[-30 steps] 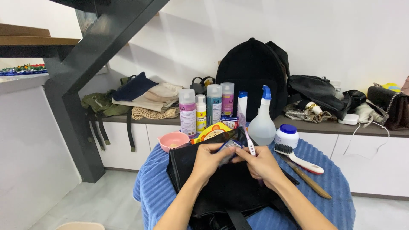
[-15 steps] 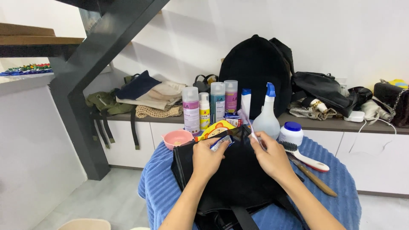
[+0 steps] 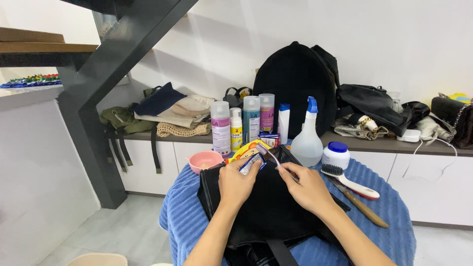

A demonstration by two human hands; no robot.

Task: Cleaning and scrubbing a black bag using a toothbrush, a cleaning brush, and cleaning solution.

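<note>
On the round bench draped in blue ribbed cloth, a pink bowl sits left of a black bag. Her left hand is closed around a small blue tube and rests on the bag's top edge. Just beside it, the right hand pinches a toothbrush, bristles up. Farther right lie a white scrub brush and a wooden-handled tool.

Bag on table; bowl left, brush right, bottles behind.
</note>
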